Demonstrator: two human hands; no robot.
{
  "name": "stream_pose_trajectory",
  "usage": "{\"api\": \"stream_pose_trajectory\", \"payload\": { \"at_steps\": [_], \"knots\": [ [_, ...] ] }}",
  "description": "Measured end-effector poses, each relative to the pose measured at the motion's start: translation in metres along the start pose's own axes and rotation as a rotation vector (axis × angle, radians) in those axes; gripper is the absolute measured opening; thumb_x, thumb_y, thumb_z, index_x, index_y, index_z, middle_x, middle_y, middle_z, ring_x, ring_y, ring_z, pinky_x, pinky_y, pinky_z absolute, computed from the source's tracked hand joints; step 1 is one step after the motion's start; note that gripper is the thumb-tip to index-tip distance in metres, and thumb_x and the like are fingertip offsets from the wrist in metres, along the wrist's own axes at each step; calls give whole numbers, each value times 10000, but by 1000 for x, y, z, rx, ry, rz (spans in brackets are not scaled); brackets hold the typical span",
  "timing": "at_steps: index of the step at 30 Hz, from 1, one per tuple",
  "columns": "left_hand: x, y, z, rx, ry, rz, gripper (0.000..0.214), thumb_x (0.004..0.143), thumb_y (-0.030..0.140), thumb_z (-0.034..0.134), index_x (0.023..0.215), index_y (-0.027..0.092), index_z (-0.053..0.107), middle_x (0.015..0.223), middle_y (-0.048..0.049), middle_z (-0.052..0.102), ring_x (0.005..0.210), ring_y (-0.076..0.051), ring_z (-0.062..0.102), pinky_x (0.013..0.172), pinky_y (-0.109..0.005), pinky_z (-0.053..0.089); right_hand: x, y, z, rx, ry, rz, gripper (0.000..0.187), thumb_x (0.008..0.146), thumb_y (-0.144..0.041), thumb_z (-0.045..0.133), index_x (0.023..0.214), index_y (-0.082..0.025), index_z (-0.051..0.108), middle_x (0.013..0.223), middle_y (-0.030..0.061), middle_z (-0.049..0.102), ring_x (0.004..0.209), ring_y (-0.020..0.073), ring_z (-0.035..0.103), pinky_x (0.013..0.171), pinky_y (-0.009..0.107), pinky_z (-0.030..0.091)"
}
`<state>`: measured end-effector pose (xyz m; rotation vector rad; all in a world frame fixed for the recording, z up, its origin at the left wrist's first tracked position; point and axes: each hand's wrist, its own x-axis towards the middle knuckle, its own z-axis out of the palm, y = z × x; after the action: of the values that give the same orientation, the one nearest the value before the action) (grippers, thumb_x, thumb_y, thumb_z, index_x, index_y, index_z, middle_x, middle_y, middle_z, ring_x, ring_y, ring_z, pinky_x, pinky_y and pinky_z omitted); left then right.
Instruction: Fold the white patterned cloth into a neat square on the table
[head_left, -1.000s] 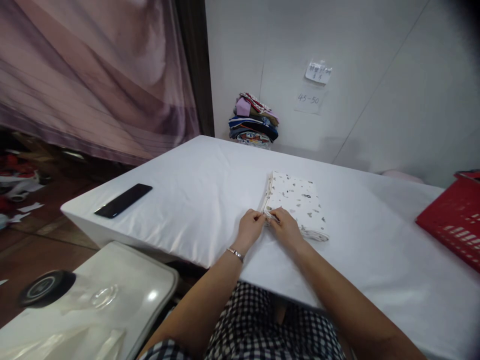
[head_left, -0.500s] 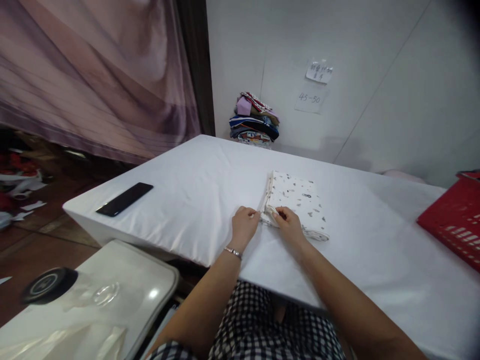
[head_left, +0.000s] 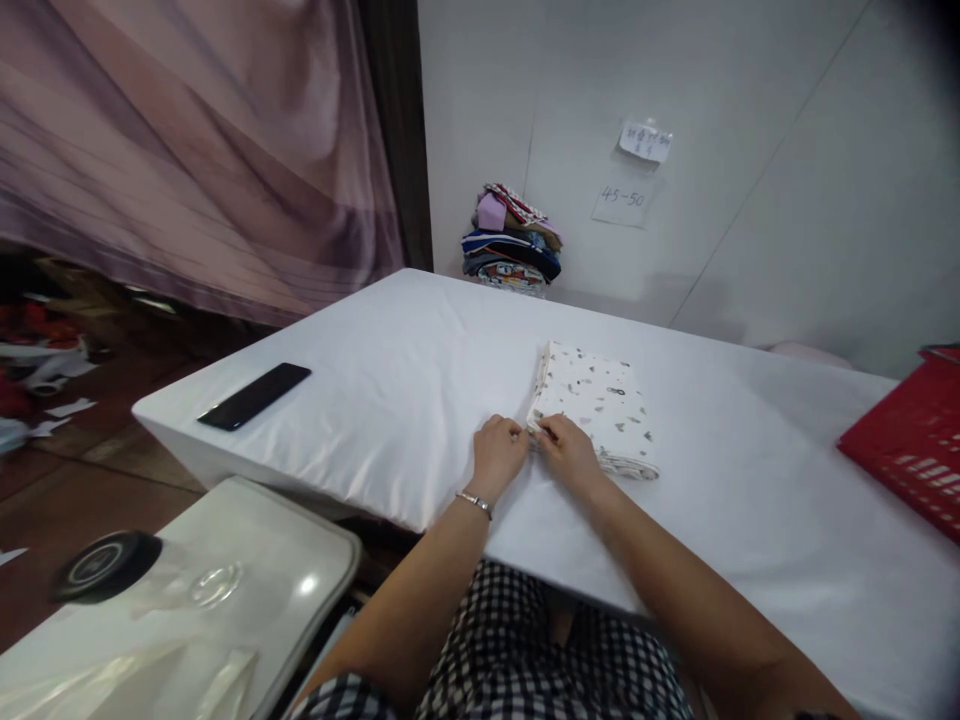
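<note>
A folded white cloth with small printed figures (head_left: 596, 405) lies on the white table (head_left: 390, 400). My left hand (head_left: 499, 455) and my right hand (head_left: 566, 455) sit side by side at the cloth's near left corner. Both have their fingers curled and pinched on the cloth's edge. A thin bracelet is on my left wrist.
A black phone (head_left: 255, 396) lies near the table's left edge. A stack of folded colourful clothes (head_left: 514, 240) stands at the far end by the wall. A red basket (head_left: 911, 440) sits at the right. A white case with a black round object (head_left: 105, 565) is below left.
My left hand drew slightly away from the corner and then came back to it beside the right hand. The cloth has stayed in place.
</note>
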<state>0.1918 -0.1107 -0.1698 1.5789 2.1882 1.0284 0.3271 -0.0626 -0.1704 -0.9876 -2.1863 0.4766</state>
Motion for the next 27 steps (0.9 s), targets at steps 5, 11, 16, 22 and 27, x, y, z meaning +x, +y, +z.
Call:
{"api": "stream_pose_trajectory", "payload": {
  "at_steps": [5, 11, 16, 22, 27],
  "knots": [
    [1, 0, 0, 20, -19, -6, 171, 805, 222, 522, 709, 196, 661, 803, -34, 630, 784, -165, 562, 725, -291, 374, -4, 1, 4, -111, -24, -74, 149, 870, -220, 465, 924, -225, 603, 887, 62, 626, 866, 216, 550, 769, 342, 429],
    [0, 1, -2, 30, 15, 14, 401, 923, 362, 391, 674, 185, 652, 754, -56, 626, 763, -176, 564, 709, -301, 365, -5, -3, 3, -232, -45, -142, 176, 905, -198, 437, 916, -211, 612, 881, 81, 608, 851, 226, 537, 750, 344, 429],
    [-1, 0, -2, 61, 9, 43, 397, 898, 446, 448, 687, 183, 656, 757, -46, 622, 740, -170, 563, 698, -297, 358, -8, -6, 4, -218, -58, -173, 182, 895, -172, 459, 911, -206, 637, 875, 73, 603, 843, 210, 524, 761, 340, 431],
    [0, -3, -1, 73, 22, 64, 301, 867, 354, 496, 675, 184, 654, 743, -33, 618, 732, -160, 562, 703, -290, 353, -16, 1, -21, -94, -108, -195, 201, 891, -173, 469, 923, -225, 661, 943, 58, 638, 896, 201, 559, 810, 362, 459],
    [0, -3, -2, 78, 9, 62, 296, 856, 317, 478, 640, 183, 630, 741, -26, 609, 736, -153, 554, 680, -280, 341, -47, 36, -68, -192, 0, -68, 249, 924, -301, 453, 919, -236, 694, 1008, 83, 663, 951, 238, 590, 857, 430, 470]
  ]
}}
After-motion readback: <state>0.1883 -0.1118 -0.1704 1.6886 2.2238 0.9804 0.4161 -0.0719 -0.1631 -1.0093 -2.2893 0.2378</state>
